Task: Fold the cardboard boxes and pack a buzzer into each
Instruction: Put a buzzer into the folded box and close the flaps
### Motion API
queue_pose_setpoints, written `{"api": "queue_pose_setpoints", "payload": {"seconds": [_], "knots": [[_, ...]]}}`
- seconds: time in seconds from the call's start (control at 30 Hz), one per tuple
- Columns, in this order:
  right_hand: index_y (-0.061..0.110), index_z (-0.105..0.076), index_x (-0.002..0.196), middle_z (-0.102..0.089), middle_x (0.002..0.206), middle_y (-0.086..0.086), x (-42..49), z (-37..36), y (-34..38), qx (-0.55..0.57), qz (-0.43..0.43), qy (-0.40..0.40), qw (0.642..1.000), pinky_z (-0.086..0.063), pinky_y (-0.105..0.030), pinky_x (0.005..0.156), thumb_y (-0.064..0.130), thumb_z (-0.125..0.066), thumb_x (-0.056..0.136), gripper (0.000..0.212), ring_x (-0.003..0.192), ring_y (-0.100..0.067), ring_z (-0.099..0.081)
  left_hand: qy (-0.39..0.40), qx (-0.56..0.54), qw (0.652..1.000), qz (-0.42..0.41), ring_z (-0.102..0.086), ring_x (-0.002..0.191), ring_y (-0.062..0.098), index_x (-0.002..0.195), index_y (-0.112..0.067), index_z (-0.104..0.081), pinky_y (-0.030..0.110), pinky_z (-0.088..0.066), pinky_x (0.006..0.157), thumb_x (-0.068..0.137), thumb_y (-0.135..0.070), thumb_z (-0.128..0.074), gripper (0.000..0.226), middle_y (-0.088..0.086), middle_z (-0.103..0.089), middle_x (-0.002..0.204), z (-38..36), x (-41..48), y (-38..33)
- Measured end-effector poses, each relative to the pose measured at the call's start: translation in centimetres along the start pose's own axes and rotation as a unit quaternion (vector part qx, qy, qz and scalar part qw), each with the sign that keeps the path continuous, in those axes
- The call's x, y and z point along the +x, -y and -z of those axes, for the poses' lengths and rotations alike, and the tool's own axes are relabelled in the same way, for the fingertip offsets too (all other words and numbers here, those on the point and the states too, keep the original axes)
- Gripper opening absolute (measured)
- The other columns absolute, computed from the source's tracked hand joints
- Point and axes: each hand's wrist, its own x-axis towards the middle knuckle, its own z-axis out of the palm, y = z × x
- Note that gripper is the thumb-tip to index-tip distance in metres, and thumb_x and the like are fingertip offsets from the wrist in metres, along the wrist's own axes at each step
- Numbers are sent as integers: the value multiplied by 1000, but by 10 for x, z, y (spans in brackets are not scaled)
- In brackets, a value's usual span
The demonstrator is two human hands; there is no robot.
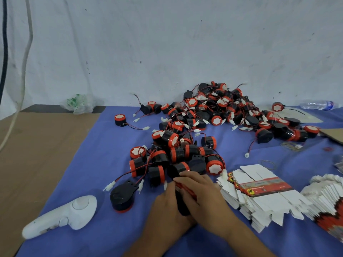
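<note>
So, both my hands are down at the near edge of the worktop [40,145], wrapped round one buzzer [182,206]. My left hand [166,204] cups it from the left side and my right hand [202,191] has its fingers bent over the top, covering most of the red ring. Only the black body shows in the gap between my hands.

The worktop itself is plain brown, and a blue cloth [104,149] covers everything from the middle to the right edge. The brown is bare only along the left side. Behind it all is a white wall [167,43], pretty scuffed and spotted, with two cables [26,52] hanging down at the far left corner.

The pile of buzzers [213,115] sprawls from the back edge against the wall right down to my fingers, all black cans, red rings and tangled red-black leads with white plugs. One loose buzzer [120,120] sits apart on the left of the pile.

The stack of flat boxes [259,193] lies just beside my right hand, white with a red label strip on top. A second fanned stack [326,197] is at the right edge. A white controller [63,216] lies near the front left corner of the cloth. A crumpled plastic bag [79,103] sits at the back edge, and a water bottle [317,105] lies on its side at the back right corner.
</note>
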Motion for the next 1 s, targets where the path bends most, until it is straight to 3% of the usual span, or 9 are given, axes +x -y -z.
{"api": "queue_pose_setpoints", "payload": {"seconds": [0.13,0.27,0.4,0.5,0.63,0.7,0.8,0.9,1.0], "knots": [[43,-59,123,-50,131,30,2,4,2,31,-1,3,1000,-45,-31,98,42,-46,97,29,113,-6,-50,-16,-8,1000,-11,-64,98,11,126,-28,-49,11,-42,75,73,-44,-77,62,-8,-67,110,4,-2,-3],[44,-52,114,-49,122,32,2,9,1,42,1,17,999,-49,-36,88,41,-48,97,17,106,-7,-53,13,-68,997,-22,-66,90,2,116,-28,-59,25,-52,78,83,-37,-73,37,-14,-72,100,14,-2,1],[42,-51,110,-50,114,29,2,15,4,26,17,42,999,-47,-47,88,34,-44,103,13,96,-4,-51,26,-130,991,-21,-67,92,-3,111,-29,-64,21,-53,81,88,-28,-71,24,-20,-72,98,18,-3,4],[39,-55,114,-52,120,28,1,21,2,36,21,74,996,-43,-53,96,30,-46,104,16,106,-7,-53,20,-157,987,-12,-70,89,6,104,-27,-71,33,-56,81,93,-20,-66,14,-13,-74,94,20,0,7],[39,-61,121,-48,139,28,-2,27,-1,33,20,94,995,-33,-49,109,30,-53,102,23,129,-1,-45,14,-183,983,-3,-72,86,17,98,-32,-77,44,-57,80,97,-20,-60,21,-7,-76,90,25,1,9],[42,-60,124,-45,140,31,-1,29,-3,30,24,100,994,-28,-46,112,33,-54,102,25,131,4,-40,15,-183,983,-7,-72,88,14,100,-40,-75,41,-57,81,97,-20,-61,25,-10,-76,91,26,2,8],[40,-59,125,-46,139,31,-1,29,-5,41,31,95,994,-30,-42,112,37,-51,103,24,129,5,-41,24,-187,982,-22,-71,91,11,101,-34,-76,37,-56,81,97,-24,-61,19,-11,-76,94,25,2,7],[29,-62,121,-54,130,22,-2,26,-3,59,35,72,995,-42,-41,100,29,-50,104,20,118,-10,-53,34,-210,977,-34,-68,103,6,110,-28,-75,27,-54,89,96,-25,-60,21,-14,-74,106,26,4,4],[25,-60,114,-56,119,17,1,27,0,59,46,73,995,-47,-42,91,23,-49,104,15,106,-12,-57,49,-236,970,-25,-66,109,6,114,-26,-74,23,-53,93,96,-12,-61,26,-14,-72,113,26,5,2]]}}
